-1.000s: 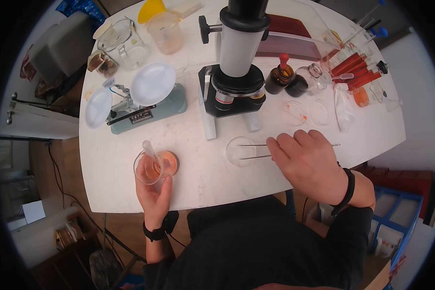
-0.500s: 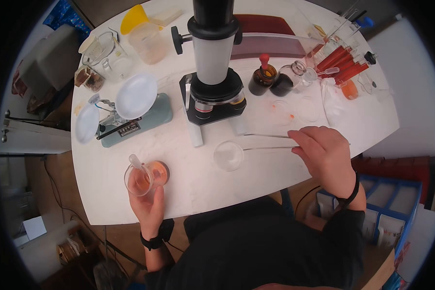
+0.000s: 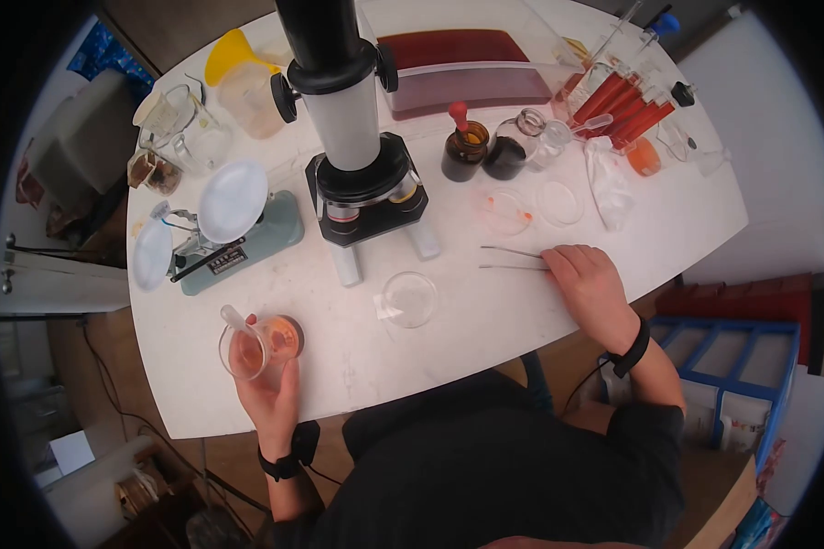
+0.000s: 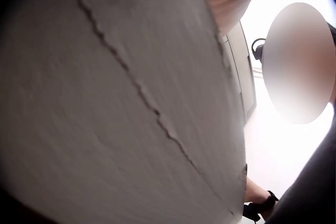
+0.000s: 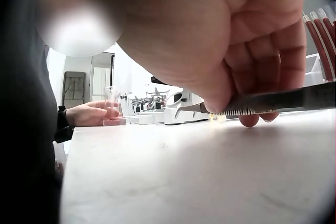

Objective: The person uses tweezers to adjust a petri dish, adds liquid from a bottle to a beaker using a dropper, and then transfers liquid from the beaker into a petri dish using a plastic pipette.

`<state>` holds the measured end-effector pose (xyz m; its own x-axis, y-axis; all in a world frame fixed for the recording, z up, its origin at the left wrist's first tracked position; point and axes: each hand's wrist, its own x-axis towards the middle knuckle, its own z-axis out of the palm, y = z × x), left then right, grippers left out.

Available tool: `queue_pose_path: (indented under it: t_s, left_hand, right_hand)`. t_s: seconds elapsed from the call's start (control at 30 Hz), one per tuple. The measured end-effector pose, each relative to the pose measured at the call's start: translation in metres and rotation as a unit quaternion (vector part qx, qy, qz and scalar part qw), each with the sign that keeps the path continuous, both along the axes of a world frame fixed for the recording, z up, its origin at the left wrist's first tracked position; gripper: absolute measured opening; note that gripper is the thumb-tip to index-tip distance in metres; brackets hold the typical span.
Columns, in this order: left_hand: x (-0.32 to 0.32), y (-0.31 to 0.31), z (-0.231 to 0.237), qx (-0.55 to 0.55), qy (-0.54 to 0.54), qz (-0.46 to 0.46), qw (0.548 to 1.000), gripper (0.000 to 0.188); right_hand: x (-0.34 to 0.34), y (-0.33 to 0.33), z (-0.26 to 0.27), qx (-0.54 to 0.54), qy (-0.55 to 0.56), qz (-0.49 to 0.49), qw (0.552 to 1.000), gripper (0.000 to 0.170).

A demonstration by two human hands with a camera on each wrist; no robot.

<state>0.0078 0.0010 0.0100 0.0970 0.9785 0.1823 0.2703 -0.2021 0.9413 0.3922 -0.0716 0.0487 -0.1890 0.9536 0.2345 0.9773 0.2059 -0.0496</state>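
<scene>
In the head view my left hand (image 3: 270,398) grips a small glass beaker (image 3: 245,355) that has a plastic dropper (image 3: 234,317) standing in it. Touching or close beside the beaker is a dish of orange contents (image 3: 282,339). My right hand (image 3: 588,291) rests low over the table, with metal tweezers (image 3: 513,258) under its fingers, tips pointing left. The right wrist view shows the ridged tweezers (image 5: 236,109) against the thumb, near the tabletop. Between the hands lies a clear round dish (image 3: 410,299) with a clear piece at its left edge.
A microscope (image 3: 346,123) stands behind the dish, a balance scale (image 3: 247,247) to its left. Right of it are a brown bottle (image 3: 464,151), a dark-filled bottle (image 3: 505,157), petri dishes (image 3: 559,203), crumpled white tissue (image 3: 609,188) and red tubes (image 3: 623,110). Beakers stand at the back left.
My right hand and the tweezers have moved right, away from the clear dish, and lowered toward the table. The left hand still holds the beaker. The head view has shifted.
</scene>
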Motion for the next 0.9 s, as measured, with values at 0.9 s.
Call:
queue_pose_path:
  t_s: [0.9]
  left_hand:
    - [0.085, 0.001, 0.084, 0.137, 0.026, -0.317, 0.938, 0.059]
  right_hand:
    - [-0.022, 0.169, 0.072, 0.060, 0.091, 0.113, 0.988, 0.023]
